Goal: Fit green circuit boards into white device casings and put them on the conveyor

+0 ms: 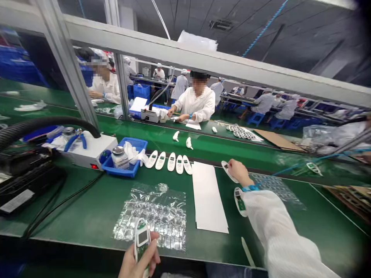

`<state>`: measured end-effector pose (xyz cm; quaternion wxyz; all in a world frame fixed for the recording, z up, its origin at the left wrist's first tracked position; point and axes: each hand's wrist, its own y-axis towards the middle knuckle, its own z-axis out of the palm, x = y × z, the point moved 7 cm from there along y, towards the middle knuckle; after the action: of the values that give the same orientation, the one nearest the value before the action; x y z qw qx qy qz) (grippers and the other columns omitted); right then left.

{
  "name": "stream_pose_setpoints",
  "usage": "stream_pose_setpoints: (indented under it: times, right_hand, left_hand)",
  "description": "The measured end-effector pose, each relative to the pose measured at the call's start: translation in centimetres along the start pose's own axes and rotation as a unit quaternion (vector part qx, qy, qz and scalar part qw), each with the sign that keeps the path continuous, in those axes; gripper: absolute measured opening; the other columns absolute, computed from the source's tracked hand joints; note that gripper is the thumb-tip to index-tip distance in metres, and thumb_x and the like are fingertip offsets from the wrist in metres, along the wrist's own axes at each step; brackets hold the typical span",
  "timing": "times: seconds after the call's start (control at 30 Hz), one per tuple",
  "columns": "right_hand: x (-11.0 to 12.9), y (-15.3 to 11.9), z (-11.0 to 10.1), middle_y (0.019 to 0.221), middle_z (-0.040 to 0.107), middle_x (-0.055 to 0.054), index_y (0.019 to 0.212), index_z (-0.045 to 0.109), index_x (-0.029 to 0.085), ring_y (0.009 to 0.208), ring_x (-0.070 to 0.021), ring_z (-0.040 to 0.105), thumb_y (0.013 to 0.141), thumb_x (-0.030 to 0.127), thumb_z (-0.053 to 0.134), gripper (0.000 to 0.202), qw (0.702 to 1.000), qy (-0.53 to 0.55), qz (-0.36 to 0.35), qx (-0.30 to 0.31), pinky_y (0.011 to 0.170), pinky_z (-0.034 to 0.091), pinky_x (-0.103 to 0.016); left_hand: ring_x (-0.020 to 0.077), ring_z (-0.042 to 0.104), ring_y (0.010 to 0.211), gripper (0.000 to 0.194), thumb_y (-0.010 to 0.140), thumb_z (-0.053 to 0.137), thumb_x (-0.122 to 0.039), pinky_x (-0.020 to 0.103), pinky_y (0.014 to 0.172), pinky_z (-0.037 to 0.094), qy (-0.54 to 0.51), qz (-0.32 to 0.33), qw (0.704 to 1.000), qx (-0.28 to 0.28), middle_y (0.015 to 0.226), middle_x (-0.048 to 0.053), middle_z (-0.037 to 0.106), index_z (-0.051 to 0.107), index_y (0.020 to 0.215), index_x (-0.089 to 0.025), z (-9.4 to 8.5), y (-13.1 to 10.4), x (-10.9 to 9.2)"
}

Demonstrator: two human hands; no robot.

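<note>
My left hand (139,256) grips a white oval handset half (142,237) with a small screen and a green circuit board inside. It is held above the near edge of the bench, in front of a clear plastic blister sheet (153,216). My right hand (239,172) is stretched forward to the right, its fingers closed on the edge of another oval handset half (227,168). Below my right wrist lies an open handset half with a green board (240,200). Several handsets (171,162) with screens and keypads lie in a row beyond the sheet.
White paper sheets (210,197) lie mid-bench. A blue tray (124,170) holds a metal-topped bottle and tissues. Beside it stands a white box (89,152) with blue pliers (75,140). A flat pale stick (247,251) lies near the front edge. A co-worker (197,100) sits across the belt.
</note>
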<state>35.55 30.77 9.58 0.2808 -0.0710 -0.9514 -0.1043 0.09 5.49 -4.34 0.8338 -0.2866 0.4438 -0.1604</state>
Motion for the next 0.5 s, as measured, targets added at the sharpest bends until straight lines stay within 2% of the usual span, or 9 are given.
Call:
stream_pose_setpoints:
  times: [0.1,0.2,0.27,0.33,0.37,0.43,0.5]
  right_hand:
    - [2.6,-2.6,2.0,0.073,0.058,-0.004,0.107,0.060,0.015,0.068,-0.0191,0.059,0.074,0.009,0.050,0.034,0.998,0.016,-0.052,0.034,0.061,0.043,-0.026]
    - [6.7,-9.2,6.5,0.076,0.057,0.002,0.120,0.053,0.024,0.050,-0.0117,0.055,0.081,0.021,0.051,0.039,0.979,0.100,-0.100,0.149,0.048,0.043,-0.022]
    - [9.9,-15.1,10.4,0.079,0.056,0.001,0.124,0.047,0.024,0.043,-0.0099,0.052,0.085,0.027,0.047,0.039,0.922,0.252,-0.095,0.277,0.039,0.039,-0.021]
    - [12.6,-19.8,13.1,0.077,0.057,0.002,0.123,0.047,0.025,0.040,-0.0088,0.049,0.088,0.027,0.045,0.035,0.882,0.312,-0.085,0.342,0.036,0.037,-0.020]
    - [13.6,-21.3,13.9,0.074,0.058,0.002,0.123,0.048,0.025,0.041,-0.0095,0.051,0.089,0.027,0.044,0.034,0.879,0.306,-0.100,0.353,0.038,0.039,-0.021]
    - [14.7,-22.3,14.1,0.074,0.062,0.000,0.123,0.053,0.024,0.052,-0.0138,0.059,0.093,0.027,0.044,0.032,0.900,0.260,-0.146,0.318,0.049,0.048,-0.025]
    - [14.7,-22.0,13.4,0.090,0.068,-0.006,0.120,0.058,0.021,0.078,-0.0204,0.066,0.095,0.028,0.042,0.030,0.924,0.200,-0.205,0.253,0.071,0.054,-0.033]
  left_hand:
    - [0.0127,0.048,0.054,0.054,0.053,0.084,-0.054,0.024,0.050,0.040,0.011,0.009,1.000,-0.025,0.057,-0.001,0.057,0.066,0.086,-0.015,-0.1,0.2,0.3]
    - [0.0115,0.047,0.051,0.050,0.057,0.081,-0.056,0.024,0.050,0.039,0.047,0.050,0.997,-0.017,0.054,-0.002,0.054,0.066,0.082,-0.015,0.6,0.2,0.3]
    - [0.0106,0.044,0.048,0.055,0.058,0.078,-0.058,0.023,0.047,0.036,0.074,0.085,0.994,-0.012,0.051,-0.003,0.052,0.067,0.088,-0.013,1.1,0.1,0.2]
    - [0.0098,0.041,0.045,0.058,0.056,0.078,-0.060,0.022,0.045,0.034,0.107,0.111,0.988,-0.026,0.047,-0.004,0.050,0.069,0.087,-0.012,1.0,-0.2,0.1]
    - [0.0091,0.039,0.043,0.055,0.055,0.079,-0.059,0.022,0.043,0.033,0.126,0.123,0.984,-0.037,0.045,-0.004,0.049,0.069,0.080,-0.012,0.6,-0.4,0.0]
    - [0.0097,0.041,0.042,0.049,0.054,0.080,-0.057,0.022,0.043,0.034,0.153,0.141,0.976,-0.070,0.044,-0.003,0.051,0.067,0.068,-0.012,-0.7,-0.7,-0.5]
    - [0.0163,0.055,0.052,0.046,0.059,0.078,-0.056,0.025,0.050,0.044,0.159,0.161,0.968,-0.107,0.056,0.003,0.064,0.069,0.070,-0.012,-2.6,-0.9,-1.7]
